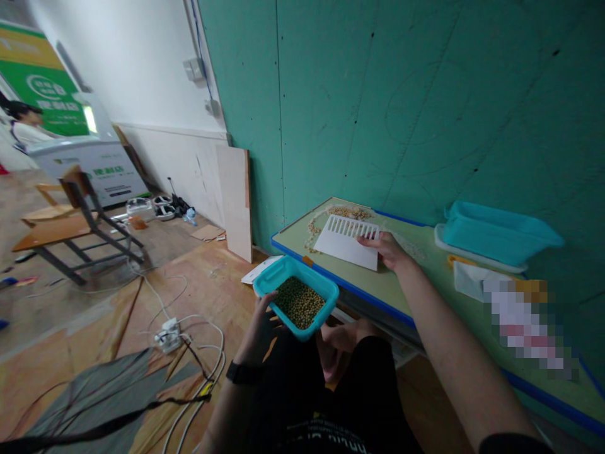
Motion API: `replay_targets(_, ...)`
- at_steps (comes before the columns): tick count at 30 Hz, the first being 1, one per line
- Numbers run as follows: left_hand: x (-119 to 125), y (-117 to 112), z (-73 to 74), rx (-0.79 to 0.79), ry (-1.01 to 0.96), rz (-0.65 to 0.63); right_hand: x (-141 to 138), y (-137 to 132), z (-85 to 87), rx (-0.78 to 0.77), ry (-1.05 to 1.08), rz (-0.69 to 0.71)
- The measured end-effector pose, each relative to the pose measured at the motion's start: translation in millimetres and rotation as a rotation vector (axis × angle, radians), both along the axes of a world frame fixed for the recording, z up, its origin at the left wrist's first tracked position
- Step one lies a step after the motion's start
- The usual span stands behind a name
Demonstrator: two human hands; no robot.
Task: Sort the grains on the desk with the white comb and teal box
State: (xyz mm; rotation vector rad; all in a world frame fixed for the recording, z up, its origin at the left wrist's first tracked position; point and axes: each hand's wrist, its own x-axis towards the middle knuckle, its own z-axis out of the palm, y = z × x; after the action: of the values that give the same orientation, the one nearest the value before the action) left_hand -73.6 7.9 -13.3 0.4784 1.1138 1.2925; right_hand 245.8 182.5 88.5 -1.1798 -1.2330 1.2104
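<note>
- Both hands occupied, 1 thing each. Left hand (259,320) closed on the near-left side of a small teal box (265,282), thumb over the rim. Right hand (386,250) grips the right edge of a white slotted scoop (347,251), thumb on top; fingers mostly hidden.
- Box is off the desk (401,285), above the lap and just beside the blue edge. Likely held there to have its open top near the scoop. Thumb over the rim probably steadies the weight and leaves the mouth uncovered.
- Scoop is over the desk, slots toward the green wall (406,107), plain end toward the person. A side grip seems to leave the slots free. Cannot tell whether its underside touches the desk.
- Contents: box has a layer of beans (302,304), 2 shades, dark green toward the left, tan toward the right, rim standing above them.
- Loose pale beans (348,212) lie scattered past the scoop's slotted end and along its left side.
- Larger teal tub (501,233) by the wall, on a white tray (440,238); its inside cannot be made out.
</note>
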Motion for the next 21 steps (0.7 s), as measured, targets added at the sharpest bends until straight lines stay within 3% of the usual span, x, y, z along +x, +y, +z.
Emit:
replay_targets(7,1.4,0.0,3.2,-0.003,0.020,-0.009,9.3,5.5,-3.6,0.009,0.045,-0.054)
replay_targets(14,2.1,-1.8,1.8,0.021,0.013,-0.004,10.0,4.1,-4.4,-0.051,0.063,0.023)
replay_targets(21,0.7,-0.3,-2.7,0.008,-0.006,-0.001,11.4,5.1,-5.5,-0.059,0.061,0.010)
